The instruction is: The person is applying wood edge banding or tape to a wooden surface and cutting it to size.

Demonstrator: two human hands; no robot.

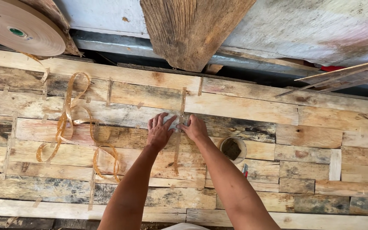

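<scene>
Veneer sheets patched into a wide, thin panel look brittle at the seams. Paper tape roll sits upper left. Both hands, left hand and right hand, press flat, fingers spread, on the light, flimsy tape strip between them; best handled by its ends.

From my remote seat the head view is bright with soft, even daylight that seems to come from above and ahead. The veneer sheets are well lit, with no harsh glare. Shadows are faint: a thin one under my left hand and right hand, and a deep dark band in the gap beneath the timber post. Focus is sharp in the middle; wood grain reads clearly. The paper tape roll at the corner looks stretched by wide-angle distortion, and the plank lines bow slightly toward the edges.
</scene>
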